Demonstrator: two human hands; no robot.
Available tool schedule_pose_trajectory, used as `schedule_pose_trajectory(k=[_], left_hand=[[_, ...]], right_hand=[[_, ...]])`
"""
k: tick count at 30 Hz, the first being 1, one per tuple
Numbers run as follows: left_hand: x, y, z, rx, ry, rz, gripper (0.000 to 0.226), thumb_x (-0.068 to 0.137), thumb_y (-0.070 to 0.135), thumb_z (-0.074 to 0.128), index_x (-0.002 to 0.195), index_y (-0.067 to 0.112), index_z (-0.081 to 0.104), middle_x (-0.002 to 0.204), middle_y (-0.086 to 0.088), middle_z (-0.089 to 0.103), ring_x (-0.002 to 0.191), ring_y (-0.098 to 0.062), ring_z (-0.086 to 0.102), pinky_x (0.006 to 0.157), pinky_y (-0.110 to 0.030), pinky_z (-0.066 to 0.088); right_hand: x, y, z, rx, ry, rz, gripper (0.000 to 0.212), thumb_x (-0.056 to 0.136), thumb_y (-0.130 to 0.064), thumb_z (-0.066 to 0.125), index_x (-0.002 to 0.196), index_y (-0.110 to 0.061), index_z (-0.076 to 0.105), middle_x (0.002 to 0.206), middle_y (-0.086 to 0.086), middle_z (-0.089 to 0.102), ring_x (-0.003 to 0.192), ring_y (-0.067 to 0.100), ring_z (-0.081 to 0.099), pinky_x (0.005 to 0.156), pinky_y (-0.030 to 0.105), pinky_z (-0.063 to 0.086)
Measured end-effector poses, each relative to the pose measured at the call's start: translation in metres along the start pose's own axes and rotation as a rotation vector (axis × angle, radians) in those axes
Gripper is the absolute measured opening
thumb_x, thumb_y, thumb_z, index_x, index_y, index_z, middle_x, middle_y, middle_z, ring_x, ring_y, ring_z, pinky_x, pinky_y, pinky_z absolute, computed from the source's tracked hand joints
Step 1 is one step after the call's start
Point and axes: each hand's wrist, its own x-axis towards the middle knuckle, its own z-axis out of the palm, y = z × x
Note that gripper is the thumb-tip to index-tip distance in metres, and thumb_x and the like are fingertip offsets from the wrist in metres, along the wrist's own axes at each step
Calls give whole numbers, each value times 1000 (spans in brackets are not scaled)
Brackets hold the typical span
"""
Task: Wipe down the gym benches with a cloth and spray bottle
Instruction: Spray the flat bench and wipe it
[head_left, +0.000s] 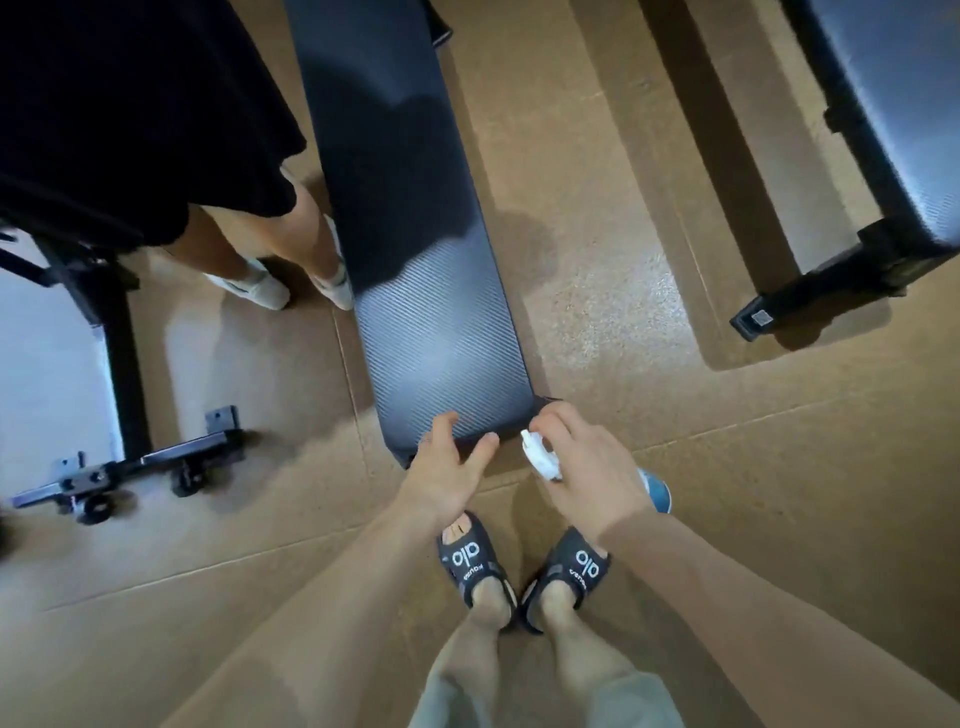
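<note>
A long dark padded gym bench (415, 291) runs away from me down the middle of the head view, its near end just in front of my feet. My left hand (452, 475) hovers at that near end, fingers spread and relaxed, holding nothing. My right hand (587, 467) grips a spray bottle (540, 454) with a white nozzle pointing toward the bench end; the bottle's blue base shows behind my wrist. No cloth is visible.
Another person in a black skirt and white shoes (270, 288) stands left of the bench. A black metal frame with feet (156, 457) lies at the left. A second dark bench (893, 156) stands at the upper right. Brown floor (727, 493) surrounds everything.
</note>
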Motion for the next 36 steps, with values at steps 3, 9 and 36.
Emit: schedule_pose_trajectory(k=[3,9,36], left_hand=[[39,-26,8,207,-10,-60,81,100,54,54,162,21,14,162,-15,29,148,-36,32,119,-48,31],[100,-67,18,531,-59,-121,94,98,44,58,165,24,-6,172,-9,-11,159,-31,-4,129,-49,8],[199,30,64,329,283,-175,88,83,57,74,149,31,22,159,-6,14,146,-36,19,115,-58,34]], right_hand=[[25,21,41,23,-92,34,43,67,5,65,102,-18,55,110,-2,50,69,25,50,60,35,35],[67,42,99,29,-158,130,34,74,5,64,96,-17,50,106,0,46,70,28,51,59,35,36],[201,112,23,115,-132,26,24,85,5,59,89,-15,46,101,2,46,85,28,55,75,44,49]])
